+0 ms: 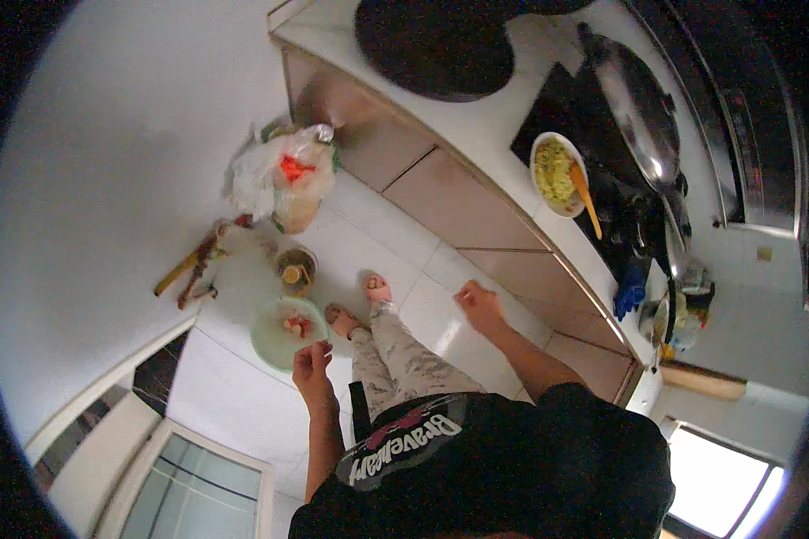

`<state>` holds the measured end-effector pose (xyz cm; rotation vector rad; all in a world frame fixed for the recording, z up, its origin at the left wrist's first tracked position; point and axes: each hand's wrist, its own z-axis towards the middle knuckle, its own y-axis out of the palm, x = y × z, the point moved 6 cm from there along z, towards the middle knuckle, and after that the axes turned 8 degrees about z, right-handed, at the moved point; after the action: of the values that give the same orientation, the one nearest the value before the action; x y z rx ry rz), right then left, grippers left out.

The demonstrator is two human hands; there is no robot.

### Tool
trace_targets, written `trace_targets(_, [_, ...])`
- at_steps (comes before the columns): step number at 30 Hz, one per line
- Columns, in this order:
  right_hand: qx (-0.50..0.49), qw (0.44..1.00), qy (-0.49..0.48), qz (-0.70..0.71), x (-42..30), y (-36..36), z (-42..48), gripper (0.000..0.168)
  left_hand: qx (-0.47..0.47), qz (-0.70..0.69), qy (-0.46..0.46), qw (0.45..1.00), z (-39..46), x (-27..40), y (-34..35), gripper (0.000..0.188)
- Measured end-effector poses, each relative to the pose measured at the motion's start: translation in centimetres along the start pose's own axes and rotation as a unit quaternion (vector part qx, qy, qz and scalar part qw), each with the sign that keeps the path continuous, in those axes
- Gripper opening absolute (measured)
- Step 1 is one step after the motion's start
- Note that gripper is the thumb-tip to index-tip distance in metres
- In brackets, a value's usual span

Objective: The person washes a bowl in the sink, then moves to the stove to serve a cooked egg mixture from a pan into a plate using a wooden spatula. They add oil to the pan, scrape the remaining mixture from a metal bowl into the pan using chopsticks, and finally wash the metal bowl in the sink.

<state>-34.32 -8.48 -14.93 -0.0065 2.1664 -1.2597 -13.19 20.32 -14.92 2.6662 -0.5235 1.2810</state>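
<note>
My left hand [313, 369] hangs over the rim of a pale green plastic basin [274, 358], its fingers bent and close together. Scraps [298, 327] of a reddish and whitish colour lie inside that basin. My right hand [482, 308] is held out above the tiled floor, near the cabinet fronts, with curled, blurred fingers. Nothing shows plainly in either hand, and the inner sides of the fingers are hidden. On the counter to the right, by the stove, stands a white bowl [557, 176] of yellow-green food, with an orange-brown handled utensil [584, 195] resting in it.
A black gas stove [603, 151] carries a large metal pan or lid [637, 111]. Plastic bags [286, 175], a round container [296, 269] and long stalk-like pieces [192, 266] are at the left wall. Tan cabinet doors [472, 199] line the right; a glazed door [192, 492] is at lower left.
</note>
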Motion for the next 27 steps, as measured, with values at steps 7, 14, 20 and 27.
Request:
trace_targets(7, [0.344, 0.931, 0.029, -0.122, 5.4, -19.5, 2.7, 0.048, -0.093, 0.053, 0.085, 0.991, -0.4, 4.1, 4.4, 0.015])
trace_targets(14, [0.27, 0.931, 0.099, -0.226, 9.7, -23.2, 8.2, 0.06, -0.148, 0.062, 0.129, 0.979, -2.2, 10.9, 12.5, 0.015])
trace_targets(20, [0.248, 0.936, 0.061, -0.243, 11.9, -22.2, 10.4, 0.05, -0.194, 0.044, 0.167, 0.966, -3.3, 13.2, 19.2, 0.016])
trace_targets(27, [0.332, 0.939, -0.077, -0.048, 11.4, -21.7, 7.5, 0.03, -0.208, 0.084, 0.204, 0.953, -3.7, 15.2, 24.1, 0.018])
